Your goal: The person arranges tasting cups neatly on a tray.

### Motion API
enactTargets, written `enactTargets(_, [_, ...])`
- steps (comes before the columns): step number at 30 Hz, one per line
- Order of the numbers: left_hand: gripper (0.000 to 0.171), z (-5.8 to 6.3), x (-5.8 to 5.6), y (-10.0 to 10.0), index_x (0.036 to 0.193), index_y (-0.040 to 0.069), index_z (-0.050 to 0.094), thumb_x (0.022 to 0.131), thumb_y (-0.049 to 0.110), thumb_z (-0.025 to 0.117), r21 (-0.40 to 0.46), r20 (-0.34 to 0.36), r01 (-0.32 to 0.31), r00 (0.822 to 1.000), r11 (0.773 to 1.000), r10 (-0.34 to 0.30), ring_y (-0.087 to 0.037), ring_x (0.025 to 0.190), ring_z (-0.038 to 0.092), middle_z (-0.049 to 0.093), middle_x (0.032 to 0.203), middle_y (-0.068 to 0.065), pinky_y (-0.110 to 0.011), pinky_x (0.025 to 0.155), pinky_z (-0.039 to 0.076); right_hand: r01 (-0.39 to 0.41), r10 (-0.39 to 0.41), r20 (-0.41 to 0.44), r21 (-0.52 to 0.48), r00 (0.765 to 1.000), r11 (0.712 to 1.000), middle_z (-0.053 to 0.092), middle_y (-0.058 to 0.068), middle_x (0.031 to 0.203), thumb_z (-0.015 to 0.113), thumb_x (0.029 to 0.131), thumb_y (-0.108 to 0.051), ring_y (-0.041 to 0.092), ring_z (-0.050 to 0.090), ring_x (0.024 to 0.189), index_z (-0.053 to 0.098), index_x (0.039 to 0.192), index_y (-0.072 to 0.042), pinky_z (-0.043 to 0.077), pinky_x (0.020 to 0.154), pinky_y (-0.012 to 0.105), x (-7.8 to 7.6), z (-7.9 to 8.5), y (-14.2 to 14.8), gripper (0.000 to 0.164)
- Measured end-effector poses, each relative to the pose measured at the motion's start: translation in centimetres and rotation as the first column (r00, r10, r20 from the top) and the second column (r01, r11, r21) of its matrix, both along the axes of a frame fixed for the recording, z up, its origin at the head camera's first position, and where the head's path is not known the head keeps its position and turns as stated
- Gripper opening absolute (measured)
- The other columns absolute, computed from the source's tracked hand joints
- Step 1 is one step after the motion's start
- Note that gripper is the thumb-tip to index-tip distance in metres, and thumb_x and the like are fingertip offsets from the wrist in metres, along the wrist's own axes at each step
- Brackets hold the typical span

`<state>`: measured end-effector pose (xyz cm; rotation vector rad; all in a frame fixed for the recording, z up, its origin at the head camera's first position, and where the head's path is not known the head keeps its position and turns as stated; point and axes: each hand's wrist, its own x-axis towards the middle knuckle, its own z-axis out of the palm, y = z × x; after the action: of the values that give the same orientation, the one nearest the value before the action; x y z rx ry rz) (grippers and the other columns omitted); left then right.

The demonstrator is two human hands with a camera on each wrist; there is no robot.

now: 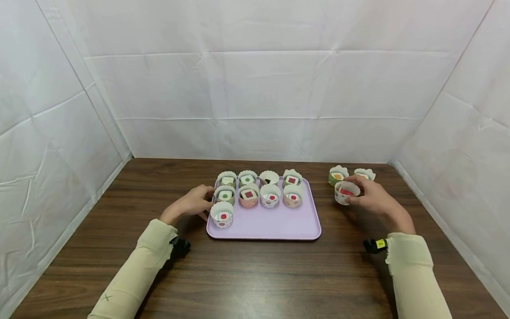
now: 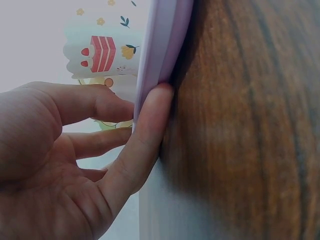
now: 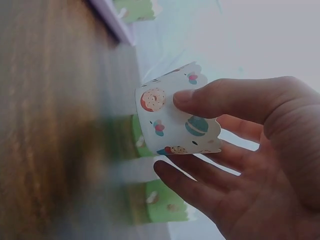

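Note:
My left hand (image 1: 192,204) pinches the left rim of a lilac tray (image 1: 275,225), with thumb and fingers on either side of the edge in the left wrist view. Just inside that rim stands a white printed paper baking cup (image 1: 221,221). My right hand (image 1: 373,197) grips another white paper cup (image 3: 175,122), patterned with doughnuts, between thumb and fingers. Something red lies inside it in the head view. Two green cups, one (image 1: 335,177) with an orange-marked tile, the other (image 1: 367,173) partly behind my right hand, stand just beyond it.
Two rows of paper cups, mostly holding small marked tiles, fill the tray's back half; one cup (image 1: 269,177) in the back row shows something dark inside. Dark wooden table (image 1: 255,274) surrounds the tray. White sheeting (image 1: 263,88) encloses the back and sides.

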<state>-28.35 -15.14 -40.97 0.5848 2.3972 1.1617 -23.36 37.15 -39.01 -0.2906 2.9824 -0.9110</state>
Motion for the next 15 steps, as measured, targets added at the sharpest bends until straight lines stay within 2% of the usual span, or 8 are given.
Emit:
enactTargets(3, [0.045,0.0,0.0,0.0,0.139,-0.014,0.048,0.097,0.002,0.054,-0.001,-0.004,0.004,1.0,1.0,-0.004,-0.025,0.088,0.068,0.051,0.126,-0.033,-0.039,0.068,0.067,-0.011,0.011,-0.02,0.005,1.0,1.0,0.06,0.022,0.138,0.075,0.094,-0.018,0.035,0.058,0.121,0.05,0.147,-0.005,0.05,0.097,0.044,0.3,0.8,-0.4,0.061])
enactTargets(9, [0.045,-0.1,-0.1,0.1,0.139,-0.014,0.049,0.097,0.002,0.054,0.002,-0.003,0.001,1.0,1.0,-0.001,-0.024,0.087,0.068,0.053,0.126,-0.031,-0.04,0.068,0.067,-0.045,0.048,-0.068,0.046,0.997,0.998,0.059,0.023,0.141,0.074,0.095,-0.023,0.041,0.059,0.124,0.049,0.148,-0.007,0.053,0.097,0.055,0.8,2.3,-1.2,0.061])
enactTargets(11, [0.044,0.0,0.0,0.0,0.138,-0.013,0.049,0.097,0.002,0.054,0.001,-0.004,0.003,1.0,1.0,-0.003,-0.024,0.087,0.068,0.056,0.123,-0.031,-0.04,0.068,0.067,-0.058,0.062,-0.085,0.048,0.994,0.997,0.061,0.023,0.138,0.075,0.095,-0.023,0.039,0.061,0.122,0.05,0.147,-0.007,0.056,0.095,0.048,0.9,2.7,-1.6,0.06])
enactTargets(15, [0.043,0.0,0.0,0.0,0.136,-0.012,0.051,0.097,0.002,0.054,-0.008,-0.01,-0.001,1.0,1.0,0.0,-0.024,0.086,0.068,0.056,0.122,-0.029,-0.038,0.067,0.067,-0.095,0.097,-0.115,0.024,0.989,0.995,0.066,0.022,0.129,0.076,0.093,-0.016,0.036,0.065,0.115,0.051,0.145,-0.005,0.057,0.085,0.025,1.3,3.6,-2.6,0.059])
